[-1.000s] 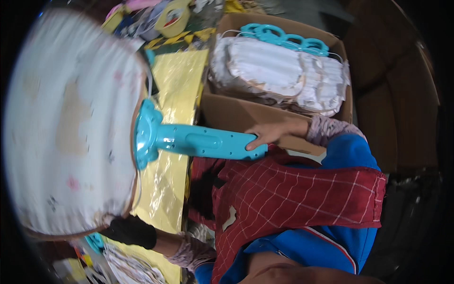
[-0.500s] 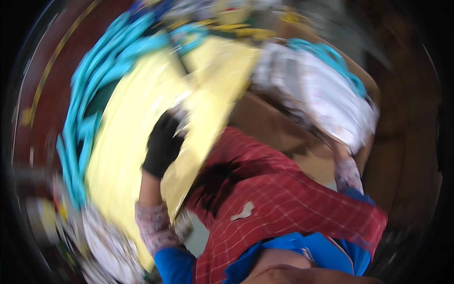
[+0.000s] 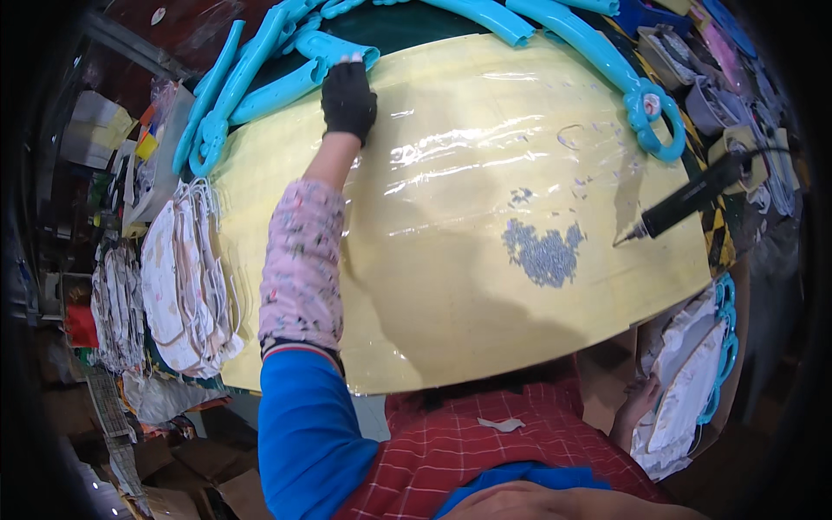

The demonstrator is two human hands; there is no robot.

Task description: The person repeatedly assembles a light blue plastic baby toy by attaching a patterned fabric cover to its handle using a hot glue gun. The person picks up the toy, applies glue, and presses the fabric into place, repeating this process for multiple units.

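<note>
My left hand, in a black fingerless glove, reaches to the far left of the table, its fingers bent over the flared end of a turquoise plastic tube part. Low on the right, my bare right hand is closed at the edge of a white fabric panel; its fingers are partly hidden. Turquoise looped parts lie along that panel's far side. A heap of small grey screws rests on the yellow, plastic-covered tabletop.
A black electric screwdriver points its bit toward the screws. More turquoise parts line the far edge. White fabric panels hang stacked at the left edge. Bins stand far right, and a cardboard box sits below right.
My view has swung, and the blur is gone. My left hand has moved from the middle of the tabletop to the turquoise part. My right hand is still by the white panels.
</note>
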